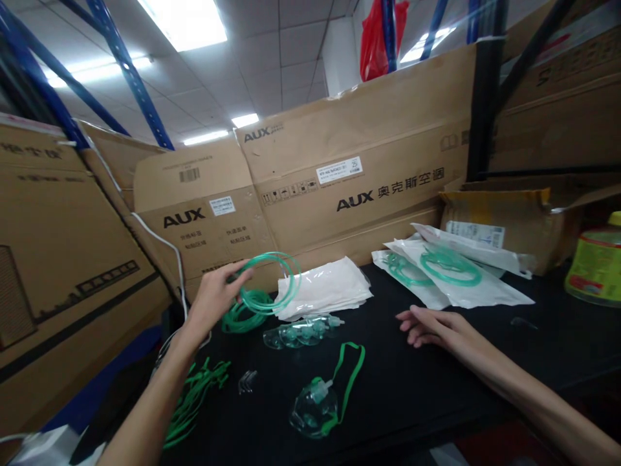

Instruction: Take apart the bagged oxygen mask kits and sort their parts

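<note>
My left hand [223, 288] is closed on a coil of clear green tubing [291, 294], lifted over a pile of similar green tubing coils [245, 318]. Above the black tabletop, my right hand [429, 325] holds nothing, its fingers loosely curled but apart. Between the hands lies a clear oxygen mask [313, 411] with a green elastic strap [356, 375] looped out to its right. Behind it, several more clear masks [303, 333] are nested in a row. A bundle of green straps [198, 395] lies below my left hand, and a few small clear pieces [247, 382] sit nearby.
A stack of white pouches [325, 288] lies at the back middle. Filled pouches with green tubing [451, 268] are piled at the right, before an open cardboard box [504, 213]. A yellow-labelled bottle [596, 259] stands far right. Tall cardboard panels [349, 149] wall off the back.
</note>
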Demonstrator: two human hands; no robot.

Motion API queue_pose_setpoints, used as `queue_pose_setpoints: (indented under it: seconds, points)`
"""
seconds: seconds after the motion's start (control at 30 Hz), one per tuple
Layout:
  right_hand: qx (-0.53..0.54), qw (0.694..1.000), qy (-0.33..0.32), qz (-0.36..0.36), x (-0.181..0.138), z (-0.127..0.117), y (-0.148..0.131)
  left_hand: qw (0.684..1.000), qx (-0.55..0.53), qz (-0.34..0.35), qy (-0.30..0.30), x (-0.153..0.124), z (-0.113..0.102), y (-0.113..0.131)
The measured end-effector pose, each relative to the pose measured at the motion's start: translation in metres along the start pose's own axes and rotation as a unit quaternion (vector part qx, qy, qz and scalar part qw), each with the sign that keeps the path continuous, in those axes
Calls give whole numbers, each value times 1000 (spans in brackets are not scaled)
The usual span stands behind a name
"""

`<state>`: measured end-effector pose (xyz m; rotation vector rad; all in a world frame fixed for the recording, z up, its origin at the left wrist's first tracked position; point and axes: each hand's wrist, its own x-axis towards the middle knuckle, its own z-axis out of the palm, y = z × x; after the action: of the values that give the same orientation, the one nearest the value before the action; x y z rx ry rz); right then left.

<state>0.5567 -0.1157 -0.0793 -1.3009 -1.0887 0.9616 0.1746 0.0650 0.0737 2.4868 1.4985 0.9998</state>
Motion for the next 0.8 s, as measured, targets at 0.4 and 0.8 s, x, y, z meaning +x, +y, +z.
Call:
queue_pose_setpoints:
  seconds: [0.4,0.8]
  points:
    - [-70,997,-7,-16,-4,-1,6,976,126,-164,-65,4,34,-116]
    - [-129,991,5,-29,-6,-2,6,981,150,-95,77,-46,14,-38]
